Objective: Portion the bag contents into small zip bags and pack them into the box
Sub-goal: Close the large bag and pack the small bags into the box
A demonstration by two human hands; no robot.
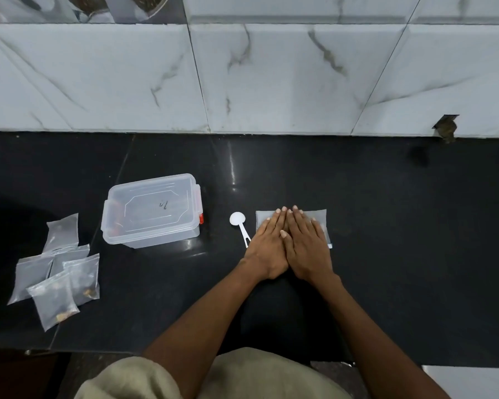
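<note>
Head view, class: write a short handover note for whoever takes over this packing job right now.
Left hand and right hand: both flat, side by side, pressing the large bag on the black counter; no grip on anything.
White scoop lies just left of the hands.
Lidded clear box stands further left.
Small zip bags lie in a loose pile at far left, some holding brownish contents.
Done: several small bags portioned.
Left: finish with the large bag, open the box, pack the small bags in.

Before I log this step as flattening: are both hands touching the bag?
Touching. The head view shows the left hand and right hand lying flat, fingers straight, on the bag.
</note>
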